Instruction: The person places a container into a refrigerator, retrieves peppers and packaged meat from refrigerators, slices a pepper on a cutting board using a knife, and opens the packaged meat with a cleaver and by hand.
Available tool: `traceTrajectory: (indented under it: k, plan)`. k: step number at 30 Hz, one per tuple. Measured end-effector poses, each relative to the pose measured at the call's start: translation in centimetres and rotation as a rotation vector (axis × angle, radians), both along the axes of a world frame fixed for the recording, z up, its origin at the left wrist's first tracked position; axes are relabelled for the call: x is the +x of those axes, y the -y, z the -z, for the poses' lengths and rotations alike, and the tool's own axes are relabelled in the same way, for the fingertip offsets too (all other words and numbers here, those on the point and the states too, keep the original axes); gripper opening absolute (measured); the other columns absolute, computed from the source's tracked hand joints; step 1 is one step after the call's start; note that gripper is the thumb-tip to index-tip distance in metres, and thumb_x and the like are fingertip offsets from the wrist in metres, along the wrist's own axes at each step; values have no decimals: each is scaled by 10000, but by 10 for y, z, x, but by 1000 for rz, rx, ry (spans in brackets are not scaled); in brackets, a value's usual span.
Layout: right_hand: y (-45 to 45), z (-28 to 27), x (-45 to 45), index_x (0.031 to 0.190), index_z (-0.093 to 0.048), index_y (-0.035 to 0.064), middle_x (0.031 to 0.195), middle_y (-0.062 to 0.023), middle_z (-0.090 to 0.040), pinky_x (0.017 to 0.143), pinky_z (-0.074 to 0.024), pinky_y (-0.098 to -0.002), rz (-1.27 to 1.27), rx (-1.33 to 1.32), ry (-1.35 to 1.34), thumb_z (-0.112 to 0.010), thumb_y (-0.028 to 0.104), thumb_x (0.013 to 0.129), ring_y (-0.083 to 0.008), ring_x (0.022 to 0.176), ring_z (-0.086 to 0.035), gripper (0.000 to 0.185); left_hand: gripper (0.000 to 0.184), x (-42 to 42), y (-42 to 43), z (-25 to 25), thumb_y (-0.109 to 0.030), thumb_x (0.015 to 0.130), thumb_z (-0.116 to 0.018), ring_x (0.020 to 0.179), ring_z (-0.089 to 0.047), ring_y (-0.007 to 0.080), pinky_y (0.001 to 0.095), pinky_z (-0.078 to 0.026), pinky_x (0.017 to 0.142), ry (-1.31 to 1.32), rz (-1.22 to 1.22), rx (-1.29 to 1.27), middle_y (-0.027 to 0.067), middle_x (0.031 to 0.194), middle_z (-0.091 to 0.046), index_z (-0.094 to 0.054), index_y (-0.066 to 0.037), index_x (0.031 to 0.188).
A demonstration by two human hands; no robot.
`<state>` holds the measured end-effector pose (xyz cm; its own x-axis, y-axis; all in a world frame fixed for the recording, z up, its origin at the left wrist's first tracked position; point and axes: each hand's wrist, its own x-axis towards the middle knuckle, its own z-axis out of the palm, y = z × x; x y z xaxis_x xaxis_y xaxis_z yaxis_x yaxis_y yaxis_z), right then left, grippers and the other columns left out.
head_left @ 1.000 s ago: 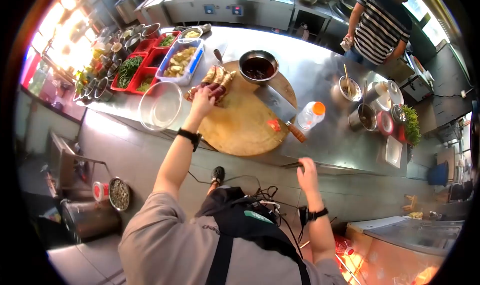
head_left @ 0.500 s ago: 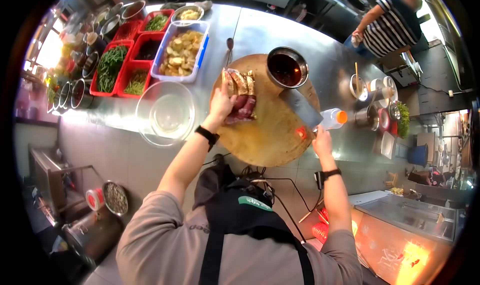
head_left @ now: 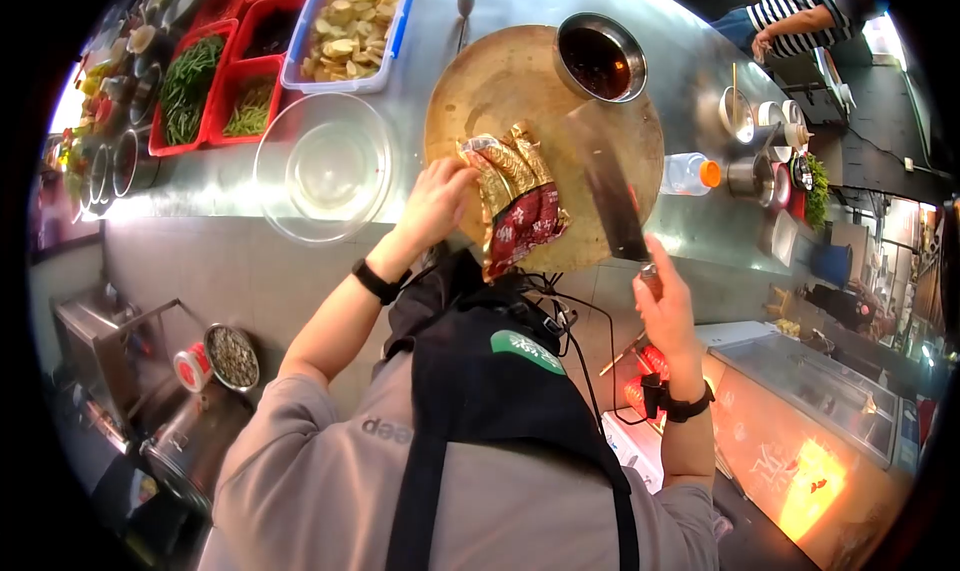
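On the round wooden board (head_left: 490,81) lies a gold and dark red foil packet (head_left: 525,206), tilted toward the near edge. My left hand (head_left: 438,203) pinches the packet's upper left edge. The wooden handle of a cleaver (head_left: 608,186) is in my right hand (head_left: 665,301), its broad blade over the right part of the board. A steel bowl of dark liquid (head_left: 600,59) rests on the board's far right. Partly behind the blade, a small red piece shows on the board.
Left of the board stand a clear round bowl (head_left: 325,169), a tub of sliced pieces (head_left: 350,31) and red trays of greens (head_left: 190,91). An orange-capped bottle (head_left: 688,174) lies to the right, near a pot (head_left: 750,178). A person (head_left: 800,21) stands across the counter.
My right hand has taken hold of the cleaver and lifted it off the board. The packet has been drawn nearer and turned, with my left hand still on it.
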<state>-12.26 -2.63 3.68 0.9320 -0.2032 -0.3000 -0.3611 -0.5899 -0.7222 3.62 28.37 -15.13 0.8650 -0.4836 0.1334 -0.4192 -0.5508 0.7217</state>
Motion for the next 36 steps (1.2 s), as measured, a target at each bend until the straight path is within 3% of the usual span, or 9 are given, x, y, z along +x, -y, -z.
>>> traceTrajectory:
  k: [1,2,6,10,14,16,19,31,36]
  plan:
    - [-8,1,4,1437,-477,99,796,-31,-534,628,-464,-281,5,-4,1,-603,14,898,-122,647,-509,560,432,5,4,-5,-49,774,-643,1146,-515,321,421,-439,955,109,87,8,124,1223,-548,-596,-79,1203]
    - [-14,2,7,1443,-476,135,803,-68,-527,648,-470,-310,-108,-90,41,-610,16,885,-180,660,-526,586,421,8,9,-8,-56,774,-648,1173,-503,323,431,-421,979,216,173,14,124,1233,-543,-595,-71,1191]
    - [-37,-7,12,1447,-478,199,853,-158,-522,706,-479,-393,-247,-204,-23,-624,33,865,-339,732,-551,623,415,18,29,-14,-50,761,-668,1205,-489,342,467,-402,1013,238,291,-7,128,1255,-539,-600,-82,1168]
    - [-46,-6,14,1458,-460,227,866,-163,-543,720,-479,-458,-258,-275,-66,-606,67,882,-383,779,-580,615,445,33,41,-9,-134,763,-677,1249,-459,293,424,-357,1037,295,379,113,108,1268,-529,-585,-63,1192]
    - [-49,-4,19,1461,-454,249,864,-165,-547,725,-483,-474,-274,-311,-96,-599,78,884,-395,794,-586,619,499,47,49,-4,-158,742,-712,1212,-472,286,413,-365,1023,243,455,109,99,1247,-535,-574,-61,1212]
    - [-49,-3,23,1457,-471,235,804,-156,-500,715,-465,-410,-293,-339,-64,-601,51,875,-337,724,-545,624,508,51,50,0,-170,741,-724,1193,-478,287,408,-369,1015,214,455,123,96,1236,-537,-574,-57,1213]
    - [-50,-9,33,1456,-470,242,817,-165,-521,732,-470,-420,-312,-346,-87,-599,62,878,-352,746,-558,619,493,55,49,1,-213,766,-742,1157,-481,299,414,-371,1010,145,428,110,94,1201,-538,-581,-53,1204]
    - [-47,-24,55,1460,-469,220,842,-152,-557,762,-474,-390,-379,-342,-136,-589,61,889,-313,774,-575,605,458,49,17,6,-223,735,-773,1170,-481,310,437,-367,1024,223,596,-14,81,1158,-546,-602,-108,1144]
    - [-56,-39,45,1458,-473,212,834,-143,-545,751,-474,-372,-344,-308,-151,-586,49,886,-296,753,-566,606,455,41,13,13,-233,742,-765,1174,-484,294,426,-363,1035,221,484,-19,70,1172,-544,-596,-116,1148]
